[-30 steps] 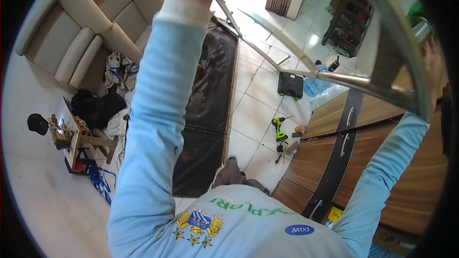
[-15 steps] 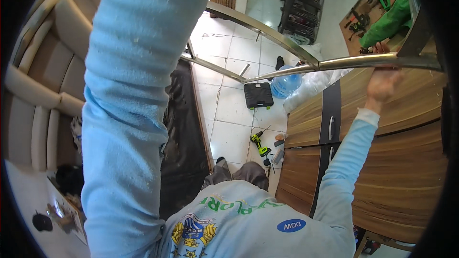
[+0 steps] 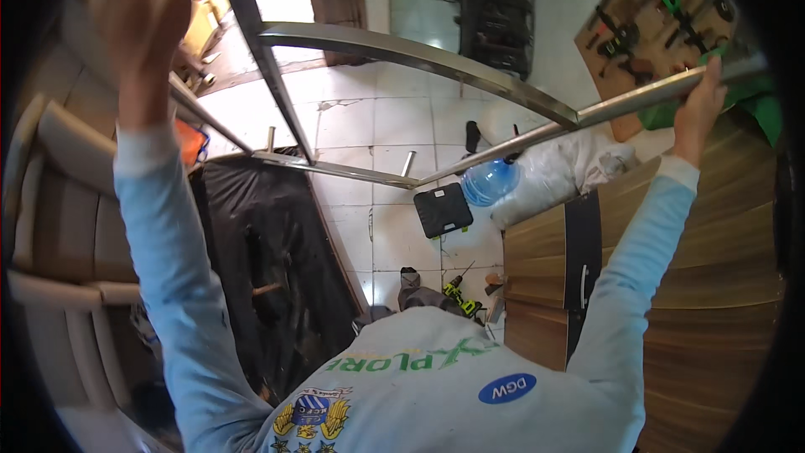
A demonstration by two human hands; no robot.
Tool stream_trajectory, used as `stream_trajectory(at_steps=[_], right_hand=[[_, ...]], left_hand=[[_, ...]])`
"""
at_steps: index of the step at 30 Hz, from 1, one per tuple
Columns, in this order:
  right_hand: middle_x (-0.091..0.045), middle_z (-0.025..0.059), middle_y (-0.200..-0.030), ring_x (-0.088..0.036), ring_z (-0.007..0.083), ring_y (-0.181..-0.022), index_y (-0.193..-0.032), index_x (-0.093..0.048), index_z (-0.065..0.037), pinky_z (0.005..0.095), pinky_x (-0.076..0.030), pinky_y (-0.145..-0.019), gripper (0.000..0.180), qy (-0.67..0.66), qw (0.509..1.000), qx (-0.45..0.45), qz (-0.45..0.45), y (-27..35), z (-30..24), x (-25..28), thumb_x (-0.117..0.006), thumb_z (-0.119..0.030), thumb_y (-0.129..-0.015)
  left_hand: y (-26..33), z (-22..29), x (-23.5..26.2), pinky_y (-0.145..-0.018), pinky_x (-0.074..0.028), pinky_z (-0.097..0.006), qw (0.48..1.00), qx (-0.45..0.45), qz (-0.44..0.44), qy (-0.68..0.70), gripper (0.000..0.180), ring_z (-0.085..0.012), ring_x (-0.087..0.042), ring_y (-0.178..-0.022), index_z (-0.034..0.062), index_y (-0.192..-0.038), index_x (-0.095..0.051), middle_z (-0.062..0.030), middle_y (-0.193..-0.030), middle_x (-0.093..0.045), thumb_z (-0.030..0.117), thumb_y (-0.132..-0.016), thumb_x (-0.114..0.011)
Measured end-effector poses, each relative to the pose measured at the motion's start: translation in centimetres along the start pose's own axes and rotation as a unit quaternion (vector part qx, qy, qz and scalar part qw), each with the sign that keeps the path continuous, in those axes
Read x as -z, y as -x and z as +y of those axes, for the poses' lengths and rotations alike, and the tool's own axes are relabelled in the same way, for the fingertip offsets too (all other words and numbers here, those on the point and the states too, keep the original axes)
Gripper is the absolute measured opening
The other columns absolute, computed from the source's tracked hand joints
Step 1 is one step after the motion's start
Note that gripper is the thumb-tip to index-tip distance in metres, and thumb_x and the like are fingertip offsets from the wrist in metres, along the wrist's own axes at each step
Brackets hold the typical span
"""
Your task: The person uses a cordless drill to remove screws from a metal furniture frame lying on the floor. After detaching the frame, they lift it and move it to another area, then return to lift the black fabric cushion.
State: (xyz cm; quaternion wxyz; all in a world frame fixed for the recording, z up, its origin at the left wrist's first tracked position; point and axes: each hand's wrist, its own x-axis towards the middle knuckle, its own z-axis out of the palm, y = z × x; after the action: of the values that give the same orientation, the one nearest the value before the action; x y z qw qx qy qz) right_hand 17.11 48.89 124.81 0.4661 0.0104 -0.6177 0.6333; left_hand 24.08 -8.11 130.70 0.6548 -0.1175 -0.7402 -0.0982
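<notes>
While the right hand curls round a smooth, shiny metal frame at two o'clock, I cannot tell whether the blurred left hand at ten grips it; curved and straight bars cross twelve, white floor tiles beyond.

Shirt: I see green capitals across the chest.
Oval patch: blue, white capitals.
Crest: small letters, blue shield, stars below.
Case: pale labels, too small to read.

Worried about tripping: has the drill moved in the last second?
No: the drill still lies on the floor, just below the case in view.
</notes>
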Motion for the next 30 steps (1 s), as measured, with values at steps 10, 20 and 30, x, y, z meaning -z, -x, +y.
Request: stream_trajectory(at_steps=[10, 20, 30], right_hand=[[-0.062, 0.0068, -0.104, -0.065, 0.0199, -0.088, -0.135, -0.050, -0.004, 0.0336, -0.057, -0.079, 0.056, -0.011, 1.000, -0.017, 0.003, -10.3, 8.7, -6.5, -0.065, -0.045, -0.099], [-0.059, 0.0047, -0.090, -0.058, 0.0146, -0.075, -0.130, -0.055, -0.002, 0.0300, -0.053, -0.072, 0.052, 0.077, 0.993, 0.040, 0.078, -14.2, 14.1, -12.3, -0.055, -0.046, -0.104], [-0.061, 0.0034, -0.090, -0.061, 0.0156, -0.077, -0.109, -0.063, -0.007, 0.0296, -0.051, -0.069, 0.047, 0.116, 0.984, 0.019, 0.134, -18.4, 17.6, -8.0, -0.057, -0.053, -0.101]], left_hand=[[20.7, -14.1, -15.6, -0.123, -0.024, -0.044, 0.915, 0.265, -0.218, 0.214, 0.097, -0.0352, -0.030, -0.150, -0.0012, -0.159, -0.018, -0.0240, -0.161, -0.029, 0.025, -0.087, -0.078], [21.6, -14.1, -28.2, -0.064, -0.049, -0.025, 0.786, 0.384, -0.212, 0.436, 0.037, -0.0102, -0.061, -0.072, 0.0006, -0.106, -0.064, -0.0034, -0.082, -0.067, 0.010, -0.078, -0.087], [20.2, -13.2, -30.8, -0.065, -0.051, -0.027, 0.795, 0.368, -0.234, 0.422, 0.018, -0.0084, -0.063, -0.072, 0.0008, -0.096, -0.064, -0.0052, -0.078, -0.070, 0.003, -0.084, -0.077]])
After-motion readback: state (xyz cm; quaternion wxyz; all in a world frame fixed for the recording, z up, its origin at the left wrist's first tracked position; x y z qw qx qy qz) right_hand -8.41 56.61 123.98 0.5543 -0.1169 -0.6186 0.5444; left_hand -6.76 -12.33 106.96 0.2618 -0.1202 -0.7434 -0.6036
